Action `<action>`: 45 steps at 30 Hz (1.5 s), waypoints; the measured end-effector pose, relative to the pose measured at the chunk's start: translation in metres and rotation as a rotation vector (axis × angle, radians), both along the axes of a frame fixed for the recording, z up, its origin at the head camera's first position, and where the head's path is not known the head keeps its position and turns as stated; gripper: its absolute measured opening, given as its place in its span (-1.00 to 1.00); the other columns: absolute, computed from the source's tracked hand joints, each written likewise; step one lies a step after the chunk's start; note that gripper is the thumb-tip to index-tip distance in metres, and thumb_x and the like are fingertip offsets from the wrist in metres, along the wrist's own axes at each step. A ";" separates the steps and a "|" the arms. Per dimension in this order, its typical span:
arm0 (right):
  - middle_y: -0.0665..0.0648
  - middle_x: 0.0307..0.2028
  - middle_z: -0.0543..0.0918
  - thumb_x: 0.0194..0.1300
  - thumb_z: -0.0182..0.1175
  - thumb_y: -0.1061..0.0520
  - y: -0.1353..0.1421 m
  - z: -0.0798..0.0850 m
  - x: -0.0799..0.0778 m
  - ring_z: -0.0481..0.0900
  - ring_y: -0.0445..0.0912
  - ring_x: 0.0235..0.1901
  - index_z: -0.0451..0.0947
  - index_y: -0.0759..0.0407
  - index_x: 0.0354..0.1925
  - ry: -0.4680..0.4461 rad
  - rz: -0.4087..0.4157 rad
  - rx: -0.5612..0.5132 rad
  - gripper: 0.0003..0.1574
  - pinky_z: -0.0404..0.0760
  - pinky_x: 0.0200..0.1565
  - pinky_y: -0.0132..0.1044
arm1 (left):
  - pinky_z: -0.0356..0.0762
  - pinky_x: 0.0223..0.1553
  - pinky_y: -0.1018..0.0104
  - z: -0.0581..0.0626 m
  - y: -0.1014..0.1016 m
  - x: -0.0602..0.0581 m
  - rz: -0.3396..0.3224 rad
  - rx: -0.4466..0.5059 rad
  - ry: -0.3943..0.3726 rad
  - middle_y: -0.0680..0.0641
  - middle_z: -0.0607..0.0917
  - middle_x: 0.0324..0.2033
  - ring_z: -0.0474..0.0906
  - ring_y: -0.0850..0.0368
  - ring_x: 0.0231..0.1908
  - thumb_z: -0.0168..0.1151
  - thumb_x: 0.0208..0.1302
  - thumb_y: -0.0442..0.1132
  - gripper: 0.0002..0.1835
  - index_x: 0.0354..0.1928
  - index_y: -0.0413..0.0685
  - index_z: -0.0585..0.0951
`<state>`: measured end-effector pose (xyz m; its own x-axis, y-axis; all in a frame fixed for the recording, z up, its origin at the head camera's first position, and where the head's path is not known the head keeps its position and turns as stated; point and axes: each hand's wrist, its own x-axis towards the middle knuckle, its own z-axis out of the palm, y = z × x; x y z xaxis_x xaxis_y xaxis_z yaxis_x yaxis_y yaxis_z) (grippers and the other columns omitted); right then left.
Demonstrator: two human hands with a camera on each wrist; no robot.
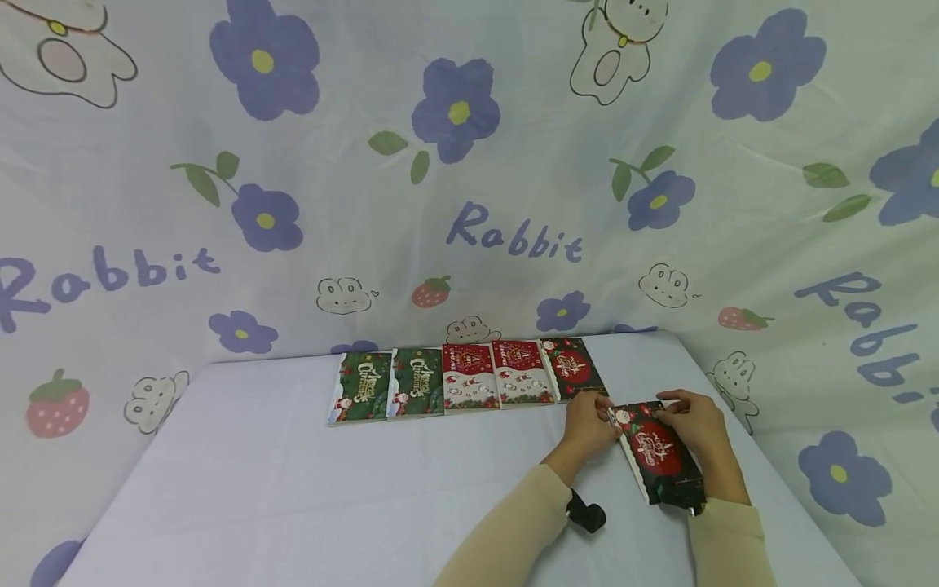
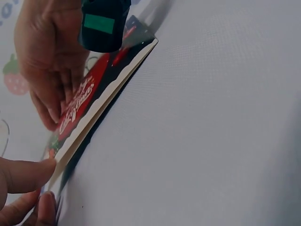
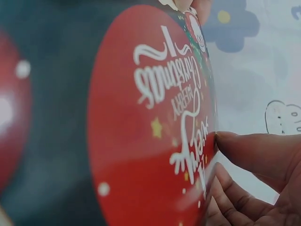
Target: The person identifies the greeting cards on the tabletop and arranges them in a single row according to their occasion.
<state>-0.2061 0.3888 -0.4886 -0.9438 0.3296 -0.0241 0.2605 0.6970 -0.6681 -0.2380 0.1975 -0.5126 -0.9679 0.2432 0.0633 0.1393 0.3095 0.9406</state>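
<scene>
Both hands hold a dark Christmas card [image 1: 656, 448] with a red oval and white lettering, at the right side of the table. My left hand [image 1: 589, 425] pinches its far left corner; in the left wrist view the thumb [image 2: 28, 175] lies on the scalloped cream edge, with fingers beneath. At the right edge, my right hand [image 1: 698, 428] grips it between thumb [image 3: 256, 153] and fingers. The card looks folded, with a narrow gap between its layers. A matching dark card [image 1: 572, 368] lies just beyond the left hand.
Along the table's back edge, two green cards [image 1: 361, 387] and two red-and-white cards [image 1: 469, 377] continue the row leftward. White cloth covers the table [image 1: 293, 489]. A patterned curtain [image 1: 352, 244] rises behind it. A black wrist device [image 1: 585, 514] sits by the left sleeve.
</scene>
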 end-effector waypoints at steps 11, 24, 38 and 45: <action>0.42 -0.11 0.70 0.33 0.40 0.26 0.000 -0.005 0.001 0.64 0.28 -0.09 0.63 0.43 0.13 0.042 -0.018 -0.039 -0.56 0.58 -0.11 0.09 | 0.49 -0.32 0.46 0.000 0.002 -0.002 0.024 0.001 -0.049 0.04 0.58 -0.40 0.41 0.37 -0.41 0.64 -0.14 -0.60 -0.59 -0.22 -0.19 0.71; 0.32 0.02 0.67 0.37 0.36 0.31 0.004 -0.006 0.001 0.58 -0.31 -0.26 0.54 0.41 0.28 0.098 -0.068 -0.305 -0.45 0.54 -0.26 -0.49 | 0.47 -0.31 0.45 -0.006 -0.001 -0.003 0.002 0.067 -0.011 -0.02 0.61 -0.36 0.46 0.28 -0.37 0.64 -0.08 -0.55 -0.58 -0.13 -0.20 0.72; -0.01 -0.14 0.65 0.40 0.35 0.33 0.001 -0.003 -0.003 0.50 -0.22 -0.15 0.55 0.33 0.26 0.210 -0.287 -0.410 -0.50 0.49 -0.18 -0.48 | 0.55 -0.20 0.45 -0.003 -0.007 -0.004 -0.151 0.138 -0.072 -0.06 0.72 -0.30 0.58 0.24 -0.30 0.60 0.01 -0.55 -0.63 -0.12 -0.15 0.76; 0.06 -0.15 0.67 0.40 0.34 0.34 -0.001 -0.005 -0.003 0.51 -0.22 -0.19 0.55 0.36 0.24 0.223 -0.313 -0.409 -0.53 0.48 -0.22 -0.46 | 0.50 -0.32 0.47 -0.003 -0.005 -0.003 -0.146 0.117 -0.080 -0.01 0.69 -0.41 0.51 0.31 -0.41 0.59 -0.03 -0.60 -0.62 -0.16 -0.14 0.78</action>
